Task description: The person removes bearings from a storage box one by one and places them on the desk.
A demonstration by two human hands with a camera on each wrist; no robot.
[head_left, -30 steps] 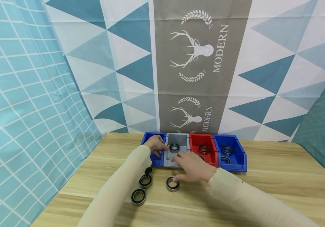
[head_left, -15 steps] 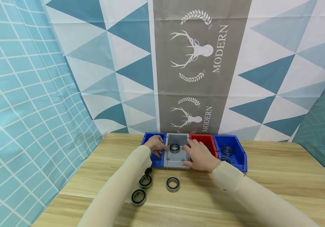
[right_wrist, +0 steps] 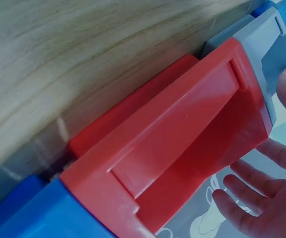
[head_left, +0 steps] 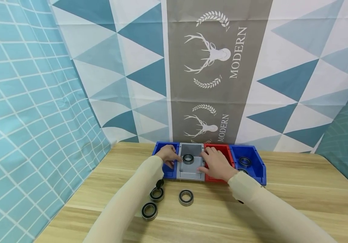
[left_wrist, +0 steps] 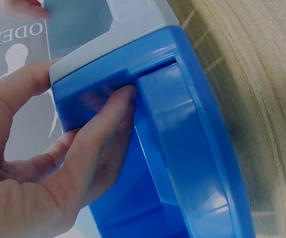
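In the head view, my left hand (head_left: 168, 156) is at the left blue bin (head_left: 161, 145). The left wrist view shows its fingers inside that blue bin (left_wrist: 182, 129) and its thumb against the adjoining grey rim (left_wrist: 115, 47), pinching the walls where the bins meet. My right hand (head_left: 218, 164) lies over the red bin (head_left: 229, 156), thumb towards the grey bin (head_left: 193, 175). Its fingers are spread by the bin's edge in the right wrist view, holding nothing. One black-sealed ball bearing (head_left: 188, 159) lies in the grey bin. The red bin's contents are mostly hidden.
The right blue bin (head_left: 260, 176) holds bearings (head_left: 245, 162), one partly covered by my right hand. On the wooden table (head_left: 210, 219), a bearing (head_left: 186, 197) lies before the grey bin; two more bearings (head_left: 149, 211) lie beside my left sleeve. A patterned cloth (head_left: 143, 81) hangs behind.
My right hand has moved forward from the bearing on the table to the border of the grey and red bins. That bearing stays in place. My left hand keeps its hold.
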